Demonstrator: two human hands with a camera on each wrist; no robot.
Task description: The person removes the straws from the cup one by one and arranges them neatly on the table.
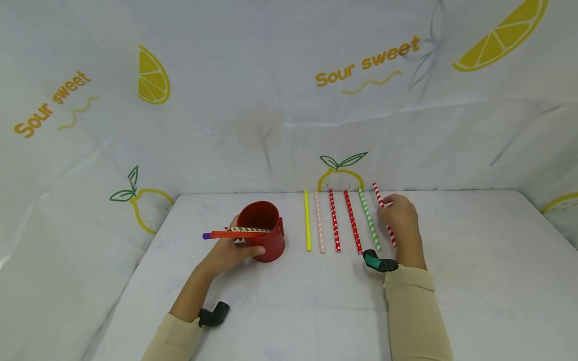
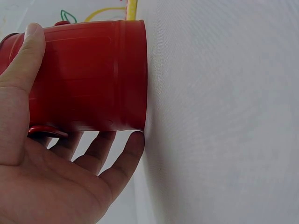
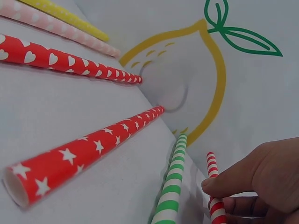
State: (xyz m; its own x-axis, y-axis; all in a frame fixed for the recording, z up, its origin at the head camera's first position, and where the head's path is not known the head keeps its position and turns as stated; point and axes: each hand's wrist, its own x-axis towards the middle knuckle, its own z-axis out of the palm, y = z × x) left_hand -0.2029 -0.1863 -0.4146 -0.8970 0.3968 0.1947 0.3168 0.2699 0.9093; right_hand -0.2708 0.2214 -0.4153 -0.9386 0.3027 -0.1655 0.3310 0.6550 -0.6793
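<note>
My left hand (image 1: 232, 254) grips a red metal bucket (image 1: 272, 246), thumb on its near side and fingers round the far side. Out of the bucket's mouth, to the left, lean an orange straw with a purple end (image 1: 226, 234) and a patterned straw (image 1: 239, 229). At the right end of a row of straws, my right hand (image 1: 401, 216) pinches a red-and-white striped straw (image 3: 213, 164) between thumb and fingers. Just left of it lies a green-and-white striped straw (image 3: 172, 184). In the left wrist view the bucket's base meets the white tabletop.
Further left in the row lie a red straw with stars (image 3: 98, 147), a red straw with hearts (image 3: 70, 63), a pale pink straw (image 1: 319, 223) and a yellow straw (image 1: 308, 220). Behind them rises a white backdrop (image 1: 217, 145) printed with lemons, meeting the table's back edge.
</note>
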